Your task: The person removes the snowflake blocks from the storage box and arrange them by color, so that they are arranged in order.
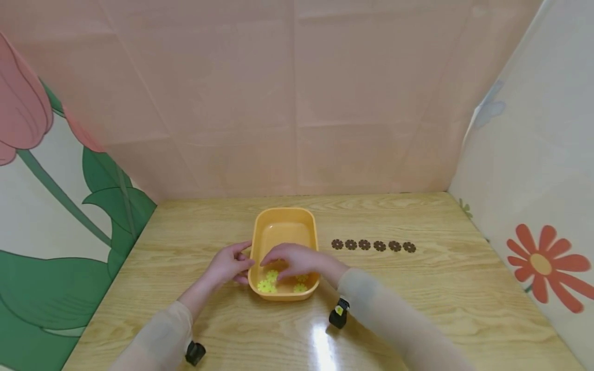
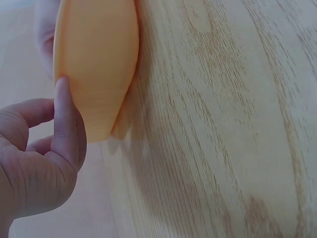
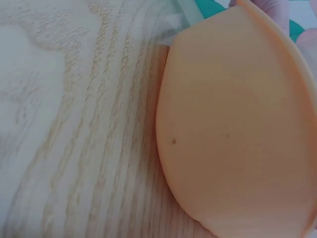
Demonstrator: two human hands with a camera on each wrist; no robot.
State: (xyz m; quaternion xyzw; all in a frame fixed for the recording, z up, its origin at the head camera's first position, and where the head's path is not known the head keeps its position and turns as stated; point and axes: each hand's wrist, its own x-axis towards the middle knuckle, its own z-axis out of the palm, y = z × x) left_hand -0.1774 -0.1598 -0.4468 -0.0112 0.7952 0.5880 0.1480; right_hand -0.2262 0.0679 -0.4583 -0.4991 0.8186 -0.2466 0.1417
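A yellow-orange plastic bin stands on the wooden table. In its near end lie several yellow flower-shaped pieces, partly covered by my right hand. At the bin's left side, my left hand holds the rim, with the thumb at the edge and the fingers along the outer wall. My right hand reaches over the right rim into the bin, its fingers spread and bent down above the pieces. Nothing shows between those fingers. In the right wrist view only the bin's outer wall appears; the right hand is out of that frame.
Several brown flower-shaped pieces lie in a straight row on the table, right of the bin. A pinkish sheet hangs behind the table. Panels with printed flowers stand on both sides, including a red flower on the right.
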